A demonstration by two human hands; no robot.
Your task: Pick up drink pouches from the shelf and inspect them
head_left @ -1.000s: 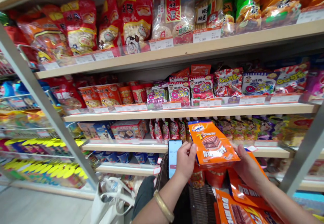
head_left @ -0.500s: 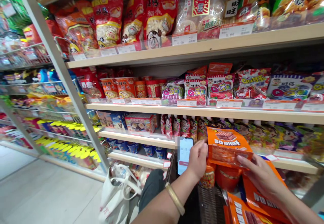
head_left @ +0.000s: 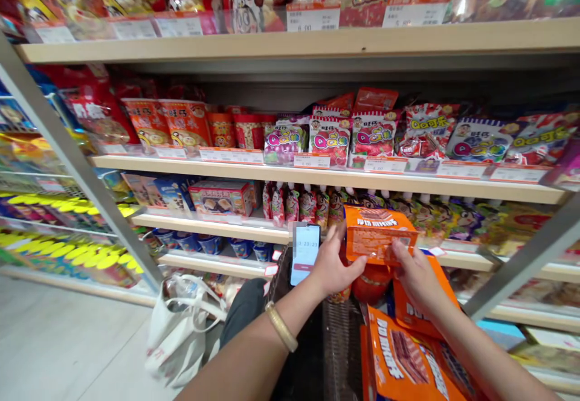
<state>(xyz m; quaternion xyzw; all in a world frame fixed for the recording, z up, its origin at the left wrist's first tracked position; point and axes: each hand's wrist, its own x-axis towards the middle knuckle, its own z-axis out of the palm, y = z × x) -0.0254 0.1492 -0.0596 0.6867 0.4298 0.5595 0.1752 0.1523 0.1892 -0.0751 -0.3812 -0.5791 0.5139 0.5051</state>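
My right hand (head_left: 417,277) grips an orange snack bag (head_left: 378,238) by its lower right corner, thumb on the front. The bag is tilted, its base face with small print and a barcode turned toward me. At the bag's left edge is my left hand (head_left: 333,262), thumb and fingers apart, not closed on it. A gold bangle (head_left: 281,327) circles my left wrist. Just left of that hand a phone (head_left: 306,256) stands upright with a lit screen. Below lies a dark woven basket (head_left: 336,346) holding more orange bags (head_left: 403,352) and a red-orange tub (head_left: 372,285).
Shelves (head_left: 290,168) packed with snacks span the front, with gummy bags (head_left: 330,138) and spouted pouches (head_left: 308,205) nearest my hands. A white tote bag (head_left: 174,328) rests on the floor to the left. Slanting metal posts (head_left: 77,153) flank the shelves.
My left hand has come off the bag's upper left edge, its fingers now spread. My right hand still holds the bag. The view has tipped lower and closer to the shelves.
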